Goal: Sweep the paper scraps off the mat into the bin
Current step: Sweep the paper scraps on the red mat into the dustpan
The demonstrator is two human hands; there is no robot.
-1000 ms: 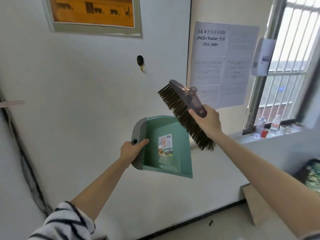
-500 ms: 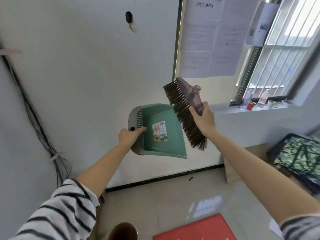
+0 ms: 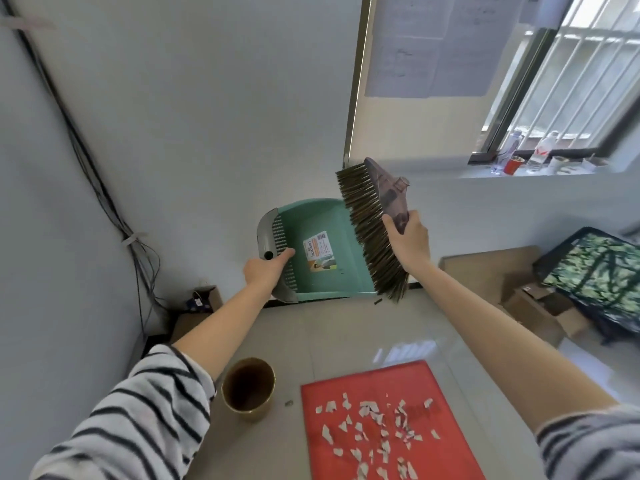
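My left hand (image 3: 266,270) grips the grey edge of a green dustpan (image 3: 322,251), held up in the air in front of the wall. A brush head (image 3: 372,230) with dark bristles is gripped in my right hand (image 3: 408,245), its bristles overlapping the dustpan's right side. Far below on the tiled floor lies a red mat (image 3: 388,382) strewn with several white paper scraps (image 3: 375,427). A round brass-coloured bin (image 3: 248,388) stands on the floor just left of the mat.
Cardboard boxes (image 3: 540,306) and a dark patterned case (image 3: 602,278) sit at the right by the wall. Another small box (image 3: 204,301) and hanging cables (image 3: 138,244) fill the left corner. Bottles and cups line the windowsill (image 3: 540,171).
The view has tilted down: the floor, red mat, scraps and bin have come into sight. Both hands still hold the dustpan and brush raised, now slightly lower toward the floor.
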